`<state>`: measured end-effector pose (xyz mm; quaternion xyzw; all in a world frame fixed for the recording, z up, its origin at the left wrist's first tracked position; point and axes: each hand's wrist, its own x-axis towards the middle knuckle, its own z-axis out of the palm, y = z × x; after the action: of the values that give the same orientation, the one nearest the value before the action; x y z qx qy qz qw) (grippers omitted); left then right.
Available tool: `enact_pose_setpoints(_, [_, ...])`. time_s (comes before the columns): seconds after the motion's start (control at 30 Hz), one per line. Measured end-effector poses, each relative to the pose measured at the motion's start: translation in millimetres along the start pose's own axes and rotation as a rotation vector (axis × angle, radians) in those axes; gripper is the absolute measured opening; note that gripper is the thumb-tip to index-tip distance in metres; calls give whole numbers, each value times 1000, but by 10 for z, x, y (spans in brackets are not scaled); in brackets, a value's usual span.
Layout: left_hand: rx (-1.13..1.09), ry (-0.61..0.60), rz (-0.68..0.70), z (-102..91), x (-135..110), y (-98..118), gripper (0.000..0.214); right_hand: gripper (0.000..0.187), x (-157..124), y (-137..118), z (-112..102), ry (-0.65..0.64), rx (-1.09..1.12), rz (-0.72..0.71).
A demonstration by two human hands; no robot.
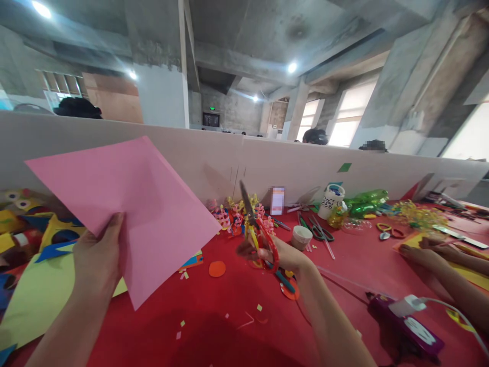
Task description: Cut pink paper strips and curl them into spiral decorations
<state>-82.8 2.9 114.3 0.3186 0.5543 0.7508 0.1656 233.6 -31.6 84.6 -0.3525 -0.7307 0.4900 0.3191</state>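
Note:
My left hand (98,257) pinches the lower edge of a large pink paper sheet (126,209) and holds it up tilted above the red table (214,316). My right hand (280,255) grips a pair of scissors with red and yellow handles (257,229), blades pointing up and away, a little to the right of the sheet and not touching it. An orange paper disc (217,268) lies on the table between my hands.
Yellow and blue paper shapes (46,255) pile at the left. Small paper figures (237,216), a white cup (301,237), a glue bottle (330,201), other scissors (319,232) and green bottles (364,201) stand by the white partition (267,163). Another person's hands (431,252) work at right; a purple glue gun (405,321) lies near.

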Motion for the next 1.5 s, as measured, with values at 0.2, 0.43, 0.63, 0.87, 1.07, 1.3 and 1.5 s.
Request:
enact_pose_setpoints(0.2, [-37,2,31,-9,-9,56,40,61,177,116,290,116,63,-75])
enact_pose_setpoints(0.43, [-166,47,90,-59,149,-63,42,56,283,144,525,93,-29,91])
enact_pose_setpoints(0.63, [-132,73,118,-91,250,-181,39,56,171,-91,510,-28,-97,54])
enact_pose_setpoints(0.87, [-7,40,119,-73,163,-123,37,56,174,-34,509,-21,-154,82])
enact_pose_setpoints(1.07, [37,19,97,-75,125,-81,37,57,167,-5,493,-24,-166,35])
enact_pose_setpoints(1.3, [28,28,106,-79,102,-49,37,59,168,-9,494,-30,-144,45])
enact_pose_setpoints(1.5, [-40,6,144,-66,125,-98,37,56,156,-52,494,-22,-123,59])
